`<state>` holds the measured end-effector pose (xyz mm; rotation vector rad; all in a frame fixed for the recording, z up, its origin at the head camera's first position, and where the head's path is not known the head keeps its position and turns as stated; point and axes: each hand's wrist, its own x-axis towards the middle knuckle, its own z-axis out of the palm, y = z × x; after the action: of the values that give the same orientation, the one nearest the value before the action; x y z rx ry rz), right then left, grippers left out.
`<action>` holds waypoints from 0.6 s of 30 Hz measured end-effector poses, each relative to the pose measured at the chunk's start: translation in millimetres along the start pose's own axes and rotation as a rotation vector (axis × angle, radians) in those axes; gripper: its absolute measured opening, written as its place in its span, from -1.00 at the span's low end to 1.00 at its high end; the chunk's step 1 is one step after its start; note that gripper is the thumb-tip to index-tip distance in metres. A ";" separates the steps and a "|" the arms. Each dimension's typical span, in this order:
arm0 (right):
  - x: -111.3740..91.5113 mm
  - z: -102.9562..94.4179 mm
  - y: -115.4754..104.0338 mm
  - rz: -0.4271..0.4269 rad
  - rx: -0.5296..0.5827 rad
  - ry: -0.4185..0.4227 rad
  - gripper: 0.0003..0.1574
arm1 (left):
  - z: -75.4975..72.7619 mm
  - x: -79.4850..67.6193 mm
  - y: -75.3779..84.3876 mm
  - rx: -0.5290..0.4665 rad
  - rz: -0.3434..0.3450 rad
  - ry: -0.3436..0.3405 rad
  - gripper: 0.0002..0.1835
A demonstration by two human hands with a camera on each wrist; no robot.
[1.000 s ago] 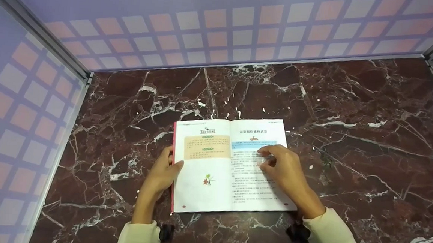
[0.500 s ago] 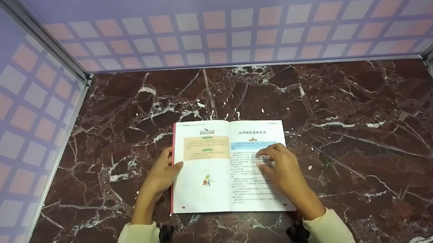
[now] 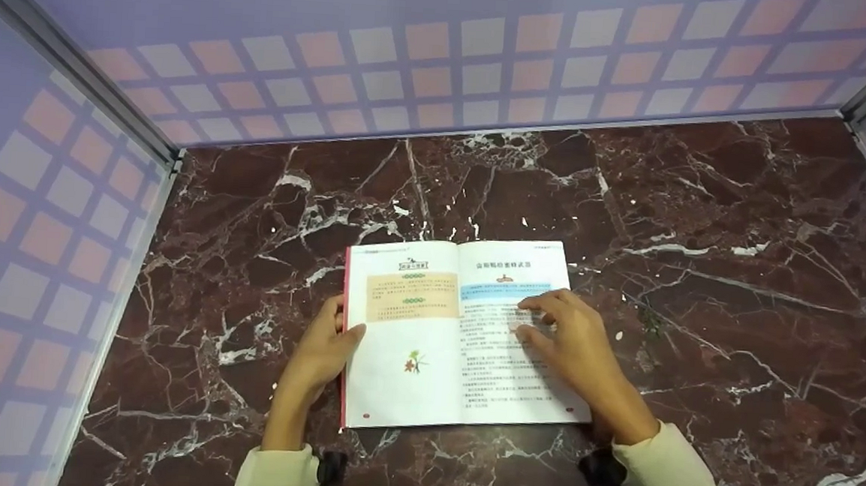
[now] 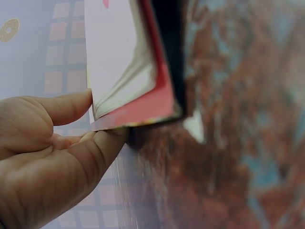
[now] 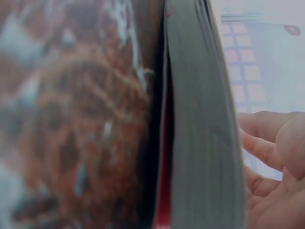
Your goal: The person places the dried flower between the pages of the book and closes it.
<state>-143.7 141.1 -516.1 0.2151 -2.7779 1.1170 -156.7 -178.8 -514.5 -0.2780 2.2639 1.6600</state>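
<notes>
At six o'clock from the centre of my head view, a red-covered book (image 3: 448, 341) lay spread on the white-veined maroon marble tabletop (image 3: 735, 344). From afar I watched the left hand (image 3: 321, 345) at the book's nine o'clock, pinching its edge between a thumb on top and fingers underneath. The right hand (image 3: 576, 343) sat at the book's three o'clock over the printed text, its thumb and forefinger loosely bent and apart; I could not tell whether their tips met the paper. A blue text box (image 3: 505, 289) showed at that hand's ten o'clock, and a leaf drawing (image 3: 415, 361) at the book's eight.
</notes>
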 end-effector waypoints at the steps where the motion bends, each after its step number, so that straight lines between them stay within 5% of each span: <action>1: -0.3 -0.9 -0.1 0.001 0.002 0.007 -0.63 | 0.0 -0.2 0.0 -0.001 -0.002 0.000 -0.46; 13: -5.9 -18.9 4.1 0.033 -0.002 0.148 -0.59 | -1.9 -1.6 1.3 0.006 0.000 -0.022 -0.44; 18: -9.1 -22.3 7.0 0.122 -0.037 0.044 -0.23 | -2.4 -1.3 1.4 0.022 0.000 -0.024 -0.42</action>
<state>-134.4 162.2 -506.5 0.0165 -2.8031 1.0822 -156.3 -180.8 -512.1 -0.2513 2.2637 1.6283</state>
